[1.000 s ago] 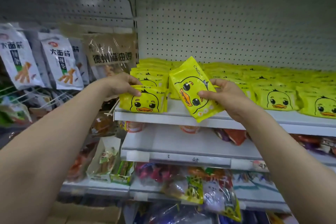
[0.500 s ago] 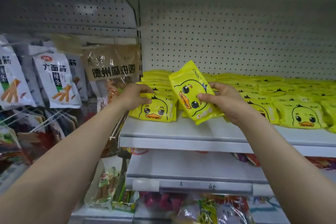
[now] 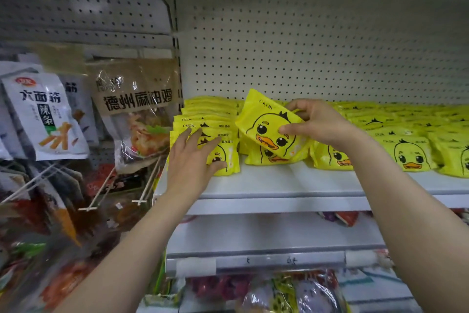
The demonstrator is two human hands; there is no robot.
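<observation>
My right hand (image 3: pixel 314 123) pinches a yellow duck-face packet (image 3: pixel 264 130), tilted, just above the second row of like packets on the white shelf (image 3: pixel 279 185). My left hand (image 3: pixel 193 157) lies with straight, spread fingers against the front of the leftmost stack of yellow packets (image 3: pixel 225 157), thumb under the front packet's lower edge. Rows of the same yellow packets (image 3: pixel 411 152) run along the shelf to the right.
A pegboard back wall (image 3: pixel 304 46) rises behind the shelf. Left of the shelf, snack bags hang on pegs: a white one (image 3: pixel 43 119) and a brown-and-clear one (image 3: pixel 137 109). Bare metal pegs (image 3: pixel 101 193) jut forward. Lower shelves (image 3: pixel 253 259) hold mixed snack bags.
The view has moved closer. My left hand has let go of the front packet and spread its fingers flat on the stack. My right hand has carried its packet slightly right over the second row.
</observation>
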